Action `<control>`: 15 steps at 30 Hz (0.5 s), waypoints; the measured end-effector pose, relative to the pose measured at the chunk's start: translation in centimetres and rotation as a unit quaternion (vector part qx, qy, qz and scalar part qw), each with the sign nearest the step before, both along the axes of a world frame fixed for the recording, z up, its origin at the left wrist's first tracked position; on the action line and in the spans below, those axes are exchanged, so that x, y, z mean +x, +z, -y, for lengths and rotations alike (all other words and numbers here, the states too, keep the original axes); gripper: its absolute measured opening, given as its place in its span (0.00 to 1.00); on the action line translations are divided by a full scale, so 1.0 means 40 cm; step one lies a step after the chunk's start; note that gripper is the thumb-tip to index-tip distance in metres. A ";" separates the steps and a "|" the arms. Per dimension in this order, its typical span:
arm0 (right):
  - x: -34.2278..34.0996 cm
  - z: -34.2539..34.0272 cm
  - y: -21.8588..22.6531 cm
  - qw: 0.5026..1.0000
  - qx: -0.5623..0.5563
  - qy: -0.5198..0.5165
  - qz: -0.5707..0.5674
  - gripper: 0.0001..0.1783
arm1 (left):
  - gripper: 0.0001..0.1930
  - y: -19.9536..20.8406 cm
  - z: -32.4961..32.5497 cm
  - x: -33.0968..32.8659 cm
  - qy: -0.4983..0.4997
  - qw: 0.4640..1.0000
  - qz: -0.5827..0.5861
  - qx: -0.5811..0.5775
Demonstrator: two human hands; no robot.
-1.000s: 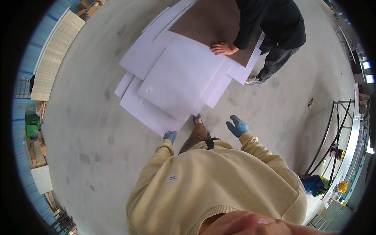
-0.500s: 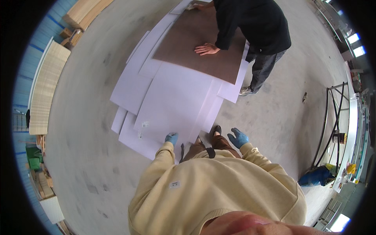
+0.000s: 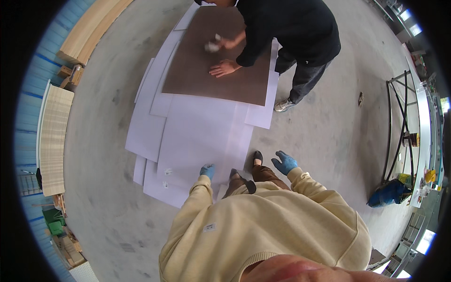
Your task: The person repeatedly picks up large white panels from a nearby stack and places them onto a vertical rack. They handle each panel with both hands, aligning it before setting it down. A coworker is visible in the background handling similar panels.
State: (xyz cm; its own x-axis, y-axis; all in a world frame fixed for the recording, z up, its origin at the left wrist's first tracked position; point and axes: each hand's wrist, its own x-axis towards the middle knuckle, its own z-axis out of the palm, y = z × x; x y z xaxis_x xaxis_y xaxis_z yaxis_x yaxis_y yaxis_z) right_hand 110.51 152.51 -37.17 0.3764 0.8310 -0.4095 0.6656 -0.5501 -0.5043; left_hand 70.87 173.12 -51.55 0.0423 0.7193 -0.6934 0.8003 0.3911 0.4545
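Note:
My left hand (image 3: 207, 170), in a blue glove, is above the near part of a stack of white sheets (image 3: 202, 127). Its fingers look curled in, and whatever they may hold is hidden. Off to the right, over the concrete floor, my right hand (image 3: 284, 163) is also gloved in blue, with thumb and fingers apart and nothing in it. A brown panel (image 3: 202, 89) lies on the far part of the white sheets. Bending over it, a person in black (image 3: 291, 33) presses one bare hand (image 3: 224, 68) flat on it and holds a whitish wad (image 3: 212, 45) in the other.
Long wooden boards (image 3: 89, 30) and a pale panel (image 3: 55, 136) line the blue wall at left. At right stand a black metal frame (image 3: 389, 127) and a long white-topped bench (image 3: 424, 122), with a blue bag (image 3: 387, 193) below. My feet are beside the stack's near right edge.
The other person's hand with the wad has come from the panel's far edge toward its middle. My view has shifted, and I stand closer to the stack. My right hand stays open.

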 end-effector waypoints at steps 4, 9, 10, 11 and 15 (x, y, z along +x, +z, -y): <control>0.024 0.014 -0.006 0.999 -0.046 0.005 -0.005 0.34 | 0.20 -0.006 -0.025 0.070 0.014 0.999 0.040 -0.002; 0.069 -0.007 0.041 0.995 -0.090 -0.024 -0.040 0.35 | 0.14 -0.021 -0.072 0.173 0.145 0.976 0.140 -0.087; 0.082 -0.012 0.050 0.996 -0.082 0.010 -0.038 0.34 | 0.13 -0.023 -0.097 0.194 0.172 0.970 0.100 -0.141; 0.094 -0.019 0.055 0.997 -0.061 0.036 -0.025 0.34 | 0.14 -0.024 -0.112 0.205 0.176 0.969 0.074 -0.159; 0.129 -0.035 0.037 0.995 -0.043 -0.087 -0.037 0.33 | 0.15 -0.051 -0.199 0.262 0.128 0.974 0.067 -0.177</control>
